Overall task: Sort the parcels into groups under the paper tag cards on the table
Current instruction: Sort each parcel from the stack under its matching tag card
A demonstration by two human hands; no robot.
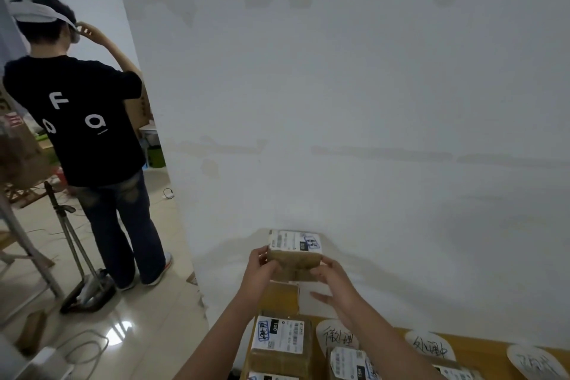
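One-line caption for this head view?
A labelled parcel held by left hand and right hand above the tag cards on the table.

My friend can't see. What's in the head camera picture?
The left hand and right hand hold a small brown parcel up before a white wall. Below, more labelled parcels lie by handwritten tag cards on the table; another person stands at left, back turned.

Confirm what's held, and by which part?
A parcel, lifted above the table: the left hand grips its left end, the right hand its right end.
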